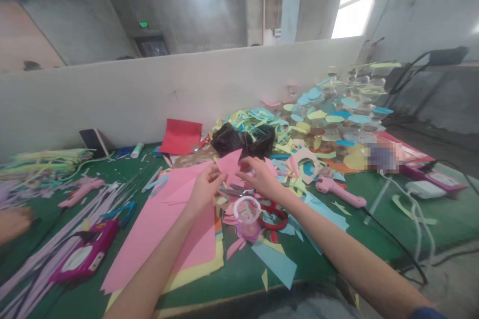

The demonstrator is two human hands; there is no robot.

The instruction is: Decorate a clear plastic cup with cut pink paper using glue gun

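Note:
A small pink paper piece (pixel 229 165) is held up between my two hands near the middle of the table. My left hand (pixel 205 184) grips its lower left side, fingers pinched. On its right side, my right hand (pixel 258 174) has its fingers curled against the paper. Scissors with red handles (pixel 275 218) lie just below my hands, blades pointing left. In front of them stands a small clear pinkish cup (pixel 249 224) with a white rim. Large pink sheets (pixel 157 229) spread under and beside my left forearm, over yellow paper (pixel 198 274).
A black plastic bag (pixel 243 140) with paper scraps sits behind my hands. Pink glue guns (pixel 342 194) lie on both sides. Cups with paper discs (pixel 348 117) crowd the back right. Another person's hand (pixel 15 224) shows at the left edge, near purple strips (pixel 71 239).

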